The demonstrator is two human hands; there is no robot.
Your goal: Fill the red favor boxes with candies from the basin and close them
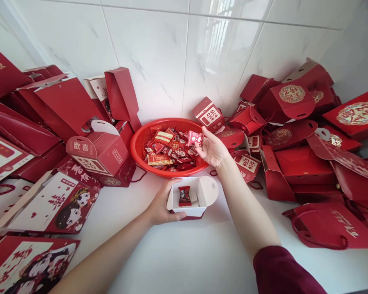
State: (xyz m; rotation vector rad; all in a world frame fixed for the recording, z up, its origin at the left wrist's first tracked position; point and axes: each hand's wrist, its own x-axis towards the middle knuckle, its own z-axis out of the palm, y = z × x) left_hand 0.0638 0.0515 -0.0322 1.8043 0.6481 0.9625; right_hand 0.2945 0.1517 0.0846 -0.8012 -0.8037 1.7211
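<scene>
An open box point(210, 191), white inside and red outside, stands on the white table with its top flaps apart. Around its left side my left hand point(165, 204) is wrapped. One dark red wrapped candy point(184, 196) lies inside it. Behind the box, a red plastic basket point(138, 153) holds a heap of small wrapped sweets, mostly red, some yellow. Over the basket's right side, my right hand point(213, 148) pinches a pink and red candy packet point(195, 139) between thumb and fingers.
Red gift boxes and bags crowd the left side, among them a closed box point(102, 151) and a white-fronted box point(46, 200). More red boxes point(306, 163) pile up at the right, with a corded bag point(334, 226) in front. A tiled wall point(147, 53) rises behind.
</scene>
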